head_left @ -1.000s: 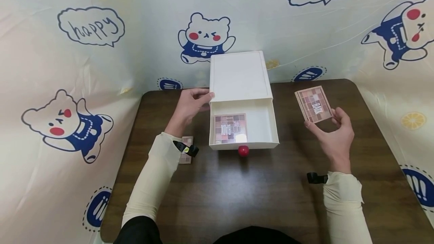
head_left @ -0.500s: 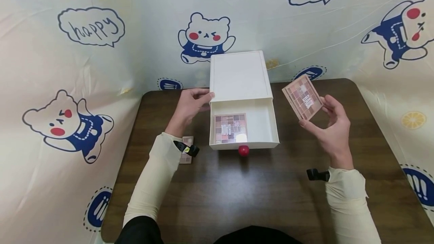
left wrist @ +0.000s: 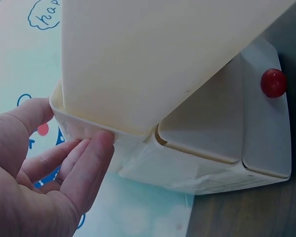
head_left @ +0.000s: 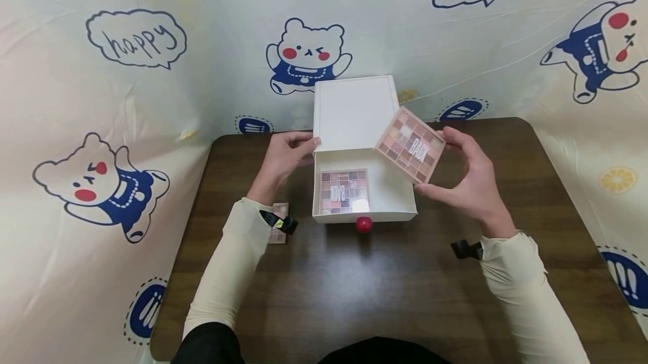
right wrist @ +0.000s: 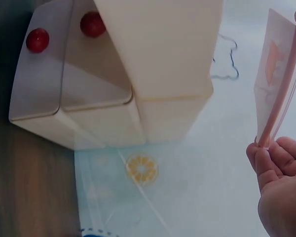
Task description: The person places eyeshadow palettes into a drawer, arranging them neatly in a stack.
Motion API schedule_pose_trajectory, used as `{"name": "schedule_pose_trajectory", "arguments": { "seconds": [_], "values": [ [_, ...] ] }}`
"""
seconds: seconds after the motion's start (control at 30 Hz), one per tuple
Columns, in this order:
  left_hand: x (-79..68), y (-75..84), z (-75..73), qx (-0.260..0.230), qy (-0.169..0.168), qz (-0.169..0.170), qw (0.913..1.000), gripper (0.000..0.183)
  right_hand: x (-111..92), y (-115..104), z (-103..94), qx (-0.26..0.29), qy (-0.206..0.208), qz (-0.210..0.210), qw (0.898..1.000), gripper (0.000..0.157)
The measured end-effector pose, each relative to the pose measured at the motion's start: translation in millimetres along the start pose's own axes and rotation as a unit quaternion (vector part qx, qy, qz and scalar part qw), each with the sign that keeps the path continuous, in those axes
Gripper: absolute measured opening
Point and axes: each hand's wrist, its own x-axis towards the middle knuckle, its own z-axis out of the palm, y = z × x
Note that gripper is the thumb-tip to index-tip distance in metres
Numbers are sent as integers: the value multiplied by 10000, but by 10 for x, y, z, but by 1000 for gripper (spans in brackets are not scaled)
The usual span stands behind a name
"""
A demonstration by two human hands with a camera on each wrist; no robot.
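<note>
A white drawer box (head_left: 356, 113) stands at the table's back with its top drawer (head_left: 390, 206) pulled out. An eyeshadow palette (head_left: 344, 192) lies in the drawer's left half. With thumb and fingers, my left hand (head_left: 287, 158) grips the casing's left front edge; the left wrist view shows this hand (left wrist: 54, 173) at the casing rim. My right hand (head_left: 468, 175) pinches a second eyeshadow palette (head_left: 412, 144) by its right edge, tilted above the drawer's right rear part. In the right wrist view that palette (right wrist: 281, 74) appears edge-on.
Another palette (head_left: 278, 223) lies on the dark wooden table (head_left: 354, 296), partly hidden by my left wrist. A red knob (head_left: 364, 224) juts from the drawer front. Lower drawers (right wrist: 96, 74) are closed. A printed cloth (head_left: 217, 71) hangs behind the table.
My right hand has carried its palette leftward from beside the box to above the open drawer, turning it on the way. The left hand has stayed at the casing.
</note>
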Motion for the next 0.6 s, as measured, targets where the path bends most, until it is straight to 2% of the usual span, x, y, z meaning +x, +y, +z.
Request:
{"name": "schedule_pose_trajectory", "arguments": {
  "seconds": [0.2, 0.43, 0.6],
  "values": [
    [15, -15, -14, 13, -36, 4, 10000, 44, 100, 146, 139, -423, -714, -197, 9964, 109],
    [14, -13, -25, 17, -39, -53, 10000, 44, 228, 15, 335, -753, -1739, -528, 9805, 108],
    [17, -22, -25, -14, -58, -19, 10000, 42, 291, -55, 434, -916, -2221, -530, 9693, 108]
  ]
}}
